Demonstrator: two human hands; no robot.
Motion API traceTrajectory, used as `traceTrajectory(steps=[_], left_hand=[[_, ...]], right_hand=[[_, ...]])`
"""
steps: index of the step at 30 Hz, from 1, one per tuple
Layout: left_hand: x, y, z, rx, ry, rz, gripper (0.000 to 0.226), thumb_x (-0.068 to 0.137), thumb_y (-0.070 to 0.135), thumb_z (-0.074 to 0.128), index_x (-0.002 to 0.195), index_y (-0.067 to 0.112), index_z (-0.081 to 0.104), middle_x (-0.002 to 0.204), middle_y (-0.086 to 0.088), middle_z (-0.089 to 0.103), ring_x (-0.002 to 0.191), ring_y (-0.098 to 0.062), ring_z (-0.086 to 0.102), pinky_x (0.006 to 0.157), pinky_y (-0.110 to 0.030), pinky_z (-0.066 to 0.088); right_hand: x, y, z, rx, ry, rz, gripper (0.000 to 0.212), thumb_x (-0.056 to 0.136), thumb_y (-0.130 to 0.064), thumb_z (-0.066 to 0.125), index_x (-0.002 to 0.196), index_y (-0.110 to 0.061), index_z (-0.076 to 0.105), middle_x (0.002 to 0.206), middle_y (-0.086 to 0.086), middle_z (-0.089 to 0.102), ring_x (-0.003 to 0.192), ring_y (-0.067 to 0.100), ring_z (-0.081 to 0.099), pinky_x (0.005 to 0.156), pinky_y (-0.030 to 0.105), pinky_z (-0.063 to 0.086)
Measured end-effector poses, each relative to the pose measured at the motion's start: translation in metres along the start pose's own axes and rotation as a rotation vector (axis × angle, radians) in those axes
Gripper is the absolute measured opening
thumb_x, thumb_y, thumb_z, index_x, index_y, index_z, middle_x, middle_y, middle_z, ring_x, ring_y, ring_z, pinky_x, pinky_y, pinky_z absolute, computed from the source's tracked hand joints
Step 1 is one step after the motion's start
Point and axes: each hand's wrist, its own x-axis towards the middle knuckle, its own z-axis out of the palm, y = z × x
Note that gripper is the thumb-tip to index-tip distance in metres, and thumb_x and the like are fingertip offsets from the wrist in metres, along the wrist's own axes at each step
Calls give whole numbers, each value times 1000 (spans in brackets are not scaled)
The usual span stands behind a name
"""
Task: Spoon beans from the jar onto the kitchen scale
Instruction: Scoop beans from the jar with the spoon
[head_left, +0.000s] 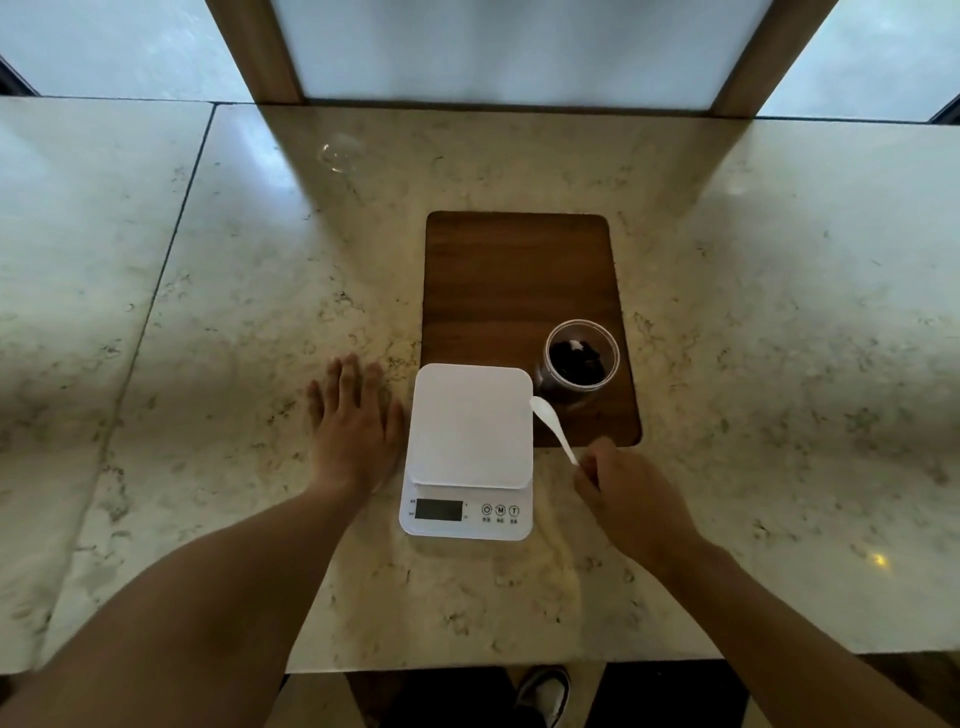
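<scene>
A white kitchen scale (470, 431) sits on the marble counter, its weighing plate bare and its display dark. Just behind its right corner stands an open clear jar (581, 359) with dark beans at the bottom. My right hand (631, 501) holds the handle end of a white plastic spoon (551, 426); the spoon's bowl points up toward the scale's right edge, below the jar, and looks empty. My left hand (353, 423) lies flat on the counter with fingers spread, just left of the scale.
The jar rests on a dark wooden board (514, 280) that reaches back behind the scale. A clear lid or glass (340, 153) lies far back left. The marble counter (208, 312) has a seam at left and a front edge near me, with a shoe below it.
</scene>
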Motion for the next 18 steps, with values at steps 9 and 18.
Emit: traceTrajectory(steps=[9,18], left_hand=[[1,2,0,-49,67,-13,66,96,54,25,153,21,28,165,-11,18,154,-27,2,123,-49,-1],[3,2,0,-39,67,-21,69,94,57,25,153,21,29,165,-9,17,154,-25,1,123,-49,1]], right_hand=[[12,-5,-52,37,337,-96,17,98,-28,48,96,-13,55,63,-4,58,49,6,53,41,27,44],[33,-13,-65,-136,355,-39,18,98,-27,50,96,-11,57,74,5,66,58,17,58,49,31,48]])
